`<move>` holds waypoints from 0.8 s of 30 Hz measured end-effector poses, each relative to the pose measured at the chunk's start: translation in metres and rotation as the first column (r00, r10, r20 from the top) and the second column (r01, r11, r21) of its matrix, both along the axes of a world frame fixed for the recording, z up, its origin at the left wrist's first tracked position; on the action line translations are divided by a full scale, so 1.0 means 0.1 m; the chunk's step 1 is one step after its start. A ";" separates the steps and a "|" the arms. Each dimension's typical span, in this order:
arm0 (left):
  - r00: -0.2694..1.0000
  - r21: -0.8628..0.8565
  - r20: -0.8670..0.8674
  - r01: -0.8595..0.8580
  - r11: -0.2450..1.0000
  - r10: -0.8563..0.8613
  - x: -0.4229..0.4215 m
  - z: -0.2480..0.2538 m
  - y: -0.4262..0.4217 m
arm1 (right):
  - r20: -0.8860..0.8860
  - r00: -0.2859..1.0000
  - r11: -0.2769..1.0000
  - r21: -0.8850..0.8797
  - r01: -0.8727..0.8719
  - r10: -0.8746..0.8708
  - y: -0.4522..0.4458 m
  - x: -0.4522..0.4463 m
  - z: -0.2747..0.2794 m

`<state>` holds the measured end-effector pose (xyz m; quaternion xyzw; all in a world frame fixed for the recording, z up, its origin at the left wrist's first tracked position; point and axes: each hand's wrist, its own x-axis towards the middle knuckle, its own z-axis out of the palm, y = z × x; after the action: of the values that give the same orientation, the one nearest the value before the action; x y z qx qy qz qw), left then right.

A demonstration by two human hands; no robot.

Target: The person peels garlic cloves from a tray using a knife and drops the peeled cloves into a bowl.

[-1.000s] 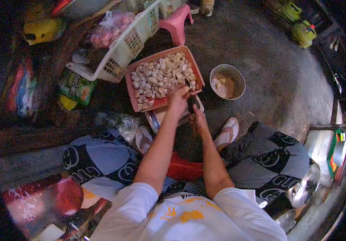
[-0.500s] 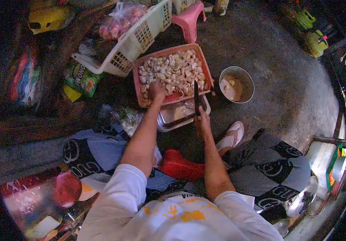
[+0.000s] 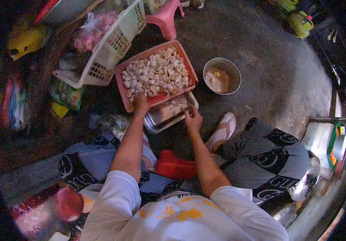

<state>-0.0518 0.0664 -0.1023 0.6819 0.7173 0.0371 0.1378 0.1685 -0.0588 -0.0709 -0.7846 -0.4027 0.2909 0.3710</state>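
Observation:
A reddish-pink plastic tray (image 3: 121, 89) full of garlic cloves (image 3: 159, 74) sits partly over a shiny metal tray (image 3: 157, 127), where a few pale pieces lie. My left hand (image 3: 142, 103) is at the near left corner of the pink tray, fingers curled among the nearest cloves; whatever they pinch is hidden. Over the right end of the metal tray, my right hand (image 3: 193, 119) is closed round a knife (image 3: 188, 108), of which only a dark bit shows. To the right stands a round metal pot (image 3: 222, 76) with some pale cloves inside.
A white plastic basket (image 3: 100, 72) and a pink stool (image 3: 167, 22) stand behind the trays. A green packet (image 3: 66, 94) lies at left. Between my legs is a red object (image 3: 175, 165). Green gas cylinders (image 3: 300, 25) stand at far right.
The view has turned slightly, so the trays and pot appear further left. My left hand has drawn back toward the near rim. The knife blade, upright in view before, no longer shows clearly.

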 end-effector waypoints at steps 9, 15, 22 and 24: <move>0.956 0.334 0.242 0.076 0.940 -0.164 -0.08 -0.20 -0.21 | -0.011 0.970 0.912 -0.344 0.223 -0.241 -0.33 0.13 0.11; 0.933 0.356 0.131 0.272 0.894 -0.336 -0.07 0.08 -0.23 | 0.470 0.860 0.932 -0.180 0.314 -0.199 -0.36 0.04 0.03; 0.869 0.231 0.115 0.447 0.864 -0.481 -0.05 0.36 -0.32 | 0.239 0.949 0.977 0.107 0.182 -0.203 0.63 0.63 -0.24; 0.867 0.274 0.063 0.460 0.844 -0.494 -0.05 0.36 -0.29 | 0.230 0.951 0.970 0.172 0.171 -0.208 0.82 0.80 -0.37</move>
<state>-0.0572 0.0372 -0.0664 0.8468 0.5038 0.1364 0.1025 0.2487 0.0237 -0.1079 -0.8195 -0.3889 0.1231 0.4025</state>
